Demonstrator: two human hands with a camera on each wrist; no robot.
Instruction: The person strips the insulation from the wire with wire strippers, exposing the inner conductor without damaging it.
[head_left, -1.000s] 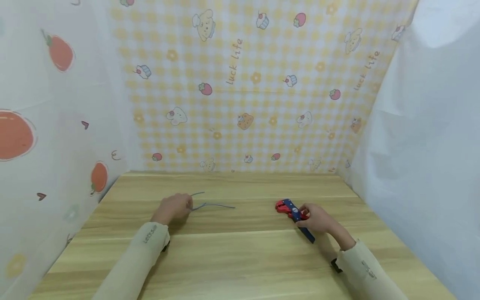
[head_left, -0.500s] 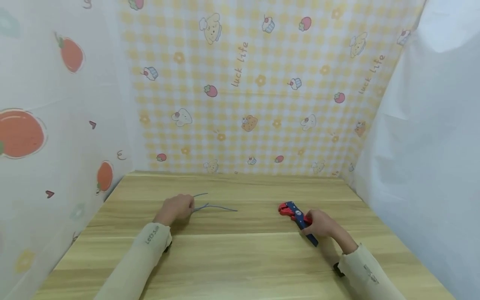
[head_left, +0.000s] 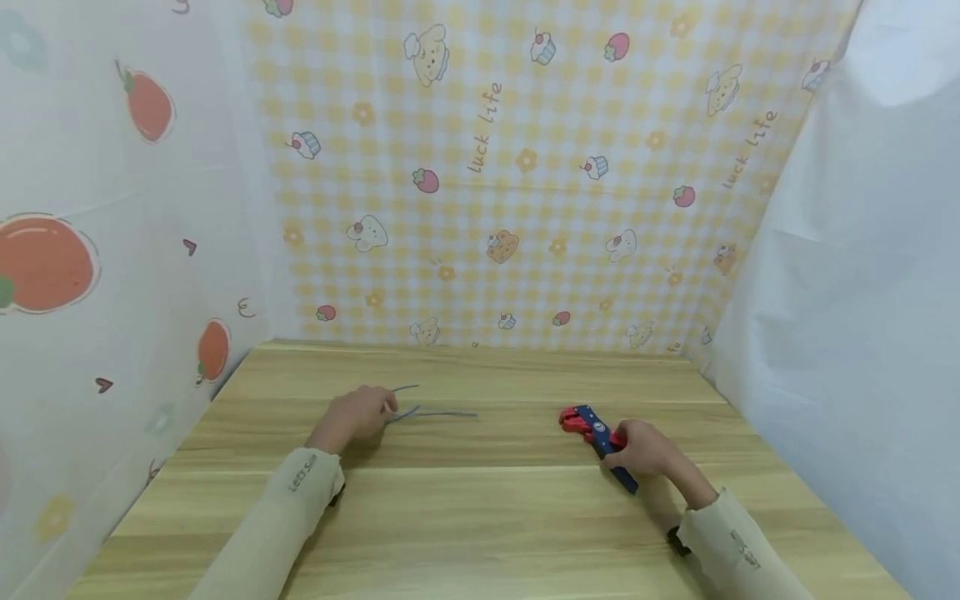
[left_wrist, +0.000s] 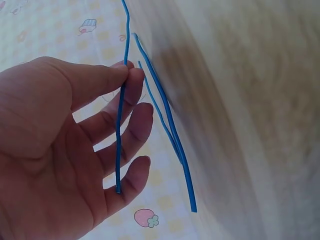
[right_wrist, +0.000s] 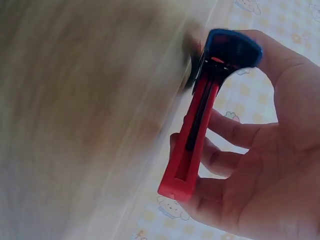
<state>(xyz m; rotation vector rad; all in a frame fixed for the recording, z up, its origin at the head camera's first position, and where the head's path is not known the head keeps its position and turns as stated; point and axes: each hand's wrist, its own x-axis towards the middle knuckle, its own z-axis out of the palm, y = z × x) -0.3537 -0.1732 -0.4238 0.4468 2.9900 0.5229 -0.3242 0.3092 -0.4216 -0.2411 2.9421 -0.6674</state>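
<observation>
My left hand [head_left: 358,412] is at the left of the table, pinching a thin blue wire [left_wrist: 118,145] between thumb and index fingertip. In the left wrist view its other fingers curl loosely behind that wire. Beside it, two more blue wires [left_wrist: 172,122], one thicker than the other, lie along the table surface. On the right side my right hand [head_left: 643,450] grips a wire stripper [head_left: 597,429] with a red head and dark blue body. Seen end-on in the right wrist view, a red handle [right_wrist: 192,145] lies by the curled fingers and the blue handle [right_wrist: 232,47] by the thumb.
The wood-grain table [head_left: 465,533] runs back to a yellow checked cloth [head_left: 517,200]. A printed sheet [head_left: 135,250] hangs on the left, and a plain white sheet [head_left: 855,333] on the right.
The head view has shifted slightly. My right fingers have wrapped further round the wire stripper. My left fingertips have lifted a little with the wire, and the long strand now lies straighter.
</observation>
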